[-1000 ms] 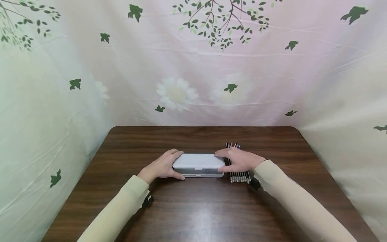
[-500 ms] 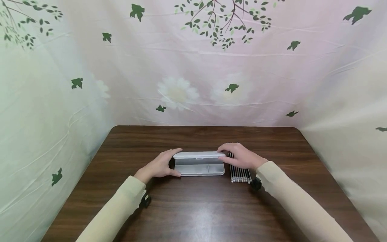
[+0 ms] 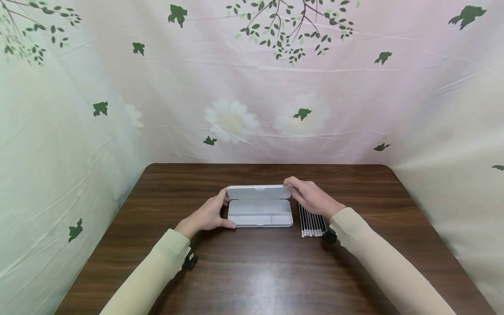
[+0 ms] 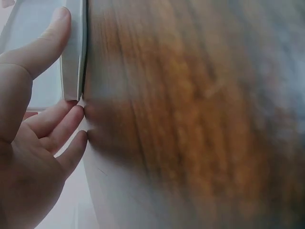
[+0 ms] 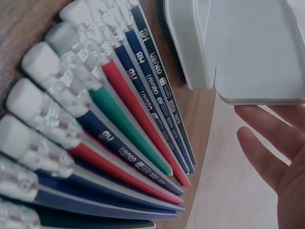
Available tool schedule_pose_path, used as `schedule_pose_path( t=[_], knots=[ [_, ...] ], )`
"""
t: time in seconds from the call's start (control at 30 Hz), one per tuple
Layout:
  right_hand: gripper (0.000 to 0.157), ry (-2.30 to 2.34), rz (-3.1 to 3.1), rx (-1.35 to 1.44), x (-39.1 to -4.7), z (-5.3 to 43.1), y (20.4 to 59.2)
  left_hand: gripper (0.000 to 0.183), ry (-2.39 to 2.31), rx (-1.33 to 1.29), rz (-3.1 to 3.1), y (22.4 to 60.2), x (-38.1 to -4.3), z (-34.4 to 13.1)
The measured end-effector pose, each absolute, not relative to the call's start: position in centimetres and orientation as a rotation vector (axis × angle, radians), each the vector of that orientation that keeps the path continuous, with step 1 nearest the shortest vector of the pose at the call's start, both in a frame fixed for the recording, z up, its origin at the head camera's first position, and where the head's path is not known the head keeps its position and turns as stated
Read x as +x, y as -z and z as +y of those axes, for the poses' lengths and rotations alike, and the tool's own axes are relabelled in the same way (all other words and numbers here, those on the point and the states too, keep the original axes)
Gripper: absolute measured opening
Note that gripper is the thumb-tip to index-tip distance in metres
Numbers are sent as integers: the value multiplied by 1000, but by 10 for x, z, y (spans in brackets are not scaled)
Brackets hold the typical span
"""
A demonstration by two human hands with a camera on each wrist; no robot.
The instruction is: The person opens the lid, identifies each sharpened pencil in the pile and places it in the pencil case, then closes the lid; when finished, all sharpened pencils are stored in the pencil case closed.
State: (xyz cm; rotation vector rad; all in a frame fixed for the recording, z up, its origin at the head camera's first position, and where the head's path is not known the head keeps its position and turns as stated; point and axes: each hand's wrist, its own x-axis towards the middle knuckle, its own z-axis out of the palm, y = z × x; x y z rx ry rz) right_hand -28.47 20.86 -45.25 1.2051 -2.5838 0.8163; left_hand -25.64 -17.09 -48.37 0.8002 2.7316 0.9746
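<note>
A white pencil case lies on the table, its lid raised and tilted back on the far side. Inside show a long compartment and a small one at the right. My left hand grips the case's left end, thumb at the front corner, fingers toward the back. At the lid's right end, my right hand holds the edge; in the right wrist view its fingertips touch that edge. Beside the case on the right lies a row of pencils, partly hidden under the right hand. Their eraser ends face me.
The brown wood-grain table has a far edge that meets a hanging cloth printed with leaves and flowers. Cloth also hangs along both sides. Black wrist cameras sit under both sleeves.
The lid has swung from closed to upright and leaning back, showing the case's inside. My right hand has moved up and away from me with it; the left stays at the left end.
</note>
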Motion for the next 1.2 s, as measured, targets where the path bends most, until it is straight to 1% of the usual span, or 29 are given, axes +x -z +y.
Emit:
schedule_pose_path(
  t=[0.13,0.3,0.5,0.57,0.63,0.77,0.83,0.97,1.2],
  knots=[
    [20,-823,-2591,1131,-288,207,454,128,-989,761,2720,484,-256,-171],
    [24,-785,-2590,1048,-291,204,456,131,-984,742,2726,484,-257,-170],
    [44,-656,-2636,928,-291,200,459,136,-938,722,2736,483,-256,-170],
    [50,-587,-2663,908,-290,199,462,132,-912,724,2732,483,-256,-170],
    [53,-511,-2690,907,-289,199,465,124,-877,738,2736,482,-256,-170],
    [51,-364,-2722,938,-287,198,471,104,-791,754,2750,481,-257,-170],
    [49,-310,-2713,953,-286,198,474,99,-768,751,2750,481,-257,-170],
    [47,-226,-2669,966,-285,197,473,95,-765,762,2741,480,-257,-170],
    [46,-171,-2672,935,-287,194,475,93,-751,779,2738,479,-258,-169]
  ],
)
